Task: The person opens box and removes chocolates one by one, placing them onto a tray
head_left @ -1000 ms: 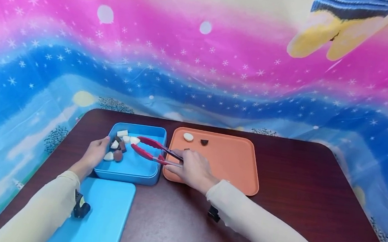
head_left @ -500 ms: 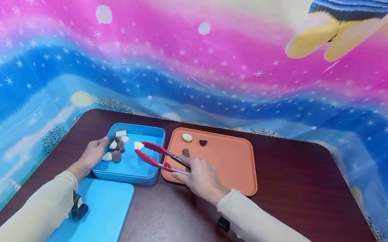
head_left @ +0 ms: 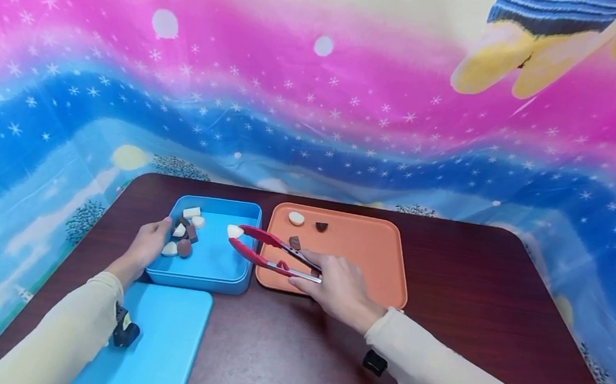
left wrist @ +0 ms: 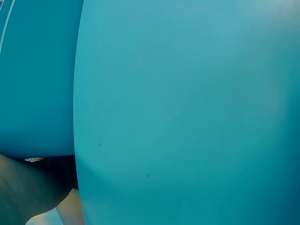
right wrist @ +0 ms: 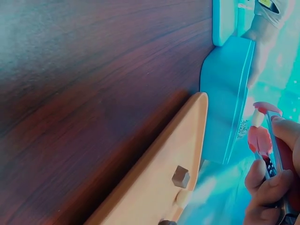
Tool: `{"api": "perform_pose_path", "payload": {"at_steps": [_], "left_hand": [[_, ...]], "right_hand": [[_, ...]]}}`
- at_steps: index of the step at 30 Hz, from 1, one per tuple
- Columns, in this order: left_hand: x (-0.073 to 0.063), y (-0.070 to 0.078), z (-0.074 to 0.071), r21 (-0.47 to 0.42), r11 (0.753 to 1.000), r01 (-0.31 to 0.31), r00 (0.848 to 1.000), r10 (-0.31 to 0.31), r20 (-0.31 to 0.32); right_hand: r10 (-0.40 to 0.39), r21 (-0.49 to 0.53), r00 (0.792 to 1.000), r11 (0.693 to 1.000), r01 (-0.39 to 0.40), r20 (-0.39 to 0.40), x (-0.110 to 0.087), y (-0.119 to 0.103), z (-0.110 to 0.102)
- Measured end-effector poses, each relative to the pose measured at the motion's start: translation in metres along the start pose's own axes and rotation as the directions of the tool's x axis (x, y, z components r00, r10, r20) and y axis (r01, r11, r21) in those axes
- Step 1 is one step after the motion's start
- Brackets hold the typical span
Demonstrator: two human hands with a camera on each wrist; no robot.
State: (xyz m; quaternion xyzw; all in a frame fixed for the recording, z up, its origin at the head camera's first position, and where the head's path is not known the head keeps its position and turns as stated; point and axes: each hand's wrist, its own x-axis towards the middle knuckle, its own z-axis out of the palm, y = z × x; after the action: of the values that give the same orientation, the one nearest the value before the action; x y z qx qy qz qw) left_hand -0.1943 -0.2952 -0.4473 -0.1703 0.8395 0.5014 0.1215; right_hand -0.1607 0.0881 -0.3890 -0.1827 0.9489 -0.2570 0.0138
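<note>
In the head view my right hand (head_left: 342, 288) grips a pair of tongs (head_left: 265, 236) with red tips and metal arms. Between the tips sits a white chocolate-like piece (head_left: 234, 231), over the right part of the open blue box (head_left: 222, 285). My left hand (head_left: 145, 249) holds the box by its left wall, a fingertip at the rim and the rest mostly hidden. Several white and brown pieces (head_left: 184, 248) lie bunched along the box's left side. In the right wrist view the same white piece (right wrist: 256, 118) shows between the tong tips.
Right of the box lies an orange tray (head_left: 369, 255) bearing a white oval piece (head_left: 296, 218), a dark piece (head_left: 321, 226) and a brown block (head_left: 294, 242). The blue lid (head_left: 165, 340) lies in front of the box. A patterned cloth (head_left: 317, 105) hangs behind the table.
The tongs have taken the white piece from the cluster and moved right with it, toward the box's right wall. My left hand stays at the box's left side.
</note>
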Motion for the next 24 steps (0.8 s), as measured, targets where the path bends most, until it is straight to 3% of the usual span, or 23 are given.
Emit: {"api": "perform_pose_path", "payload": {"at_steps": [17,24], "left_hand": [[-0.004,0.001,-0.003,0.0,0.999,-0.051,0.998,0.051,0.025],[-0.004,0.0,-0.002,-0.008,0.999,-0.053,0.998,0.054,0.028]], "right_hand": [[0.032,-0.016,0.997,0.999,-0.034,-0.067,-0.021,0.028,-0.02],[0.055,-0.02,0.997,0.998,-0.056,-0.057,-0.029,0.042,-0.023]]}}
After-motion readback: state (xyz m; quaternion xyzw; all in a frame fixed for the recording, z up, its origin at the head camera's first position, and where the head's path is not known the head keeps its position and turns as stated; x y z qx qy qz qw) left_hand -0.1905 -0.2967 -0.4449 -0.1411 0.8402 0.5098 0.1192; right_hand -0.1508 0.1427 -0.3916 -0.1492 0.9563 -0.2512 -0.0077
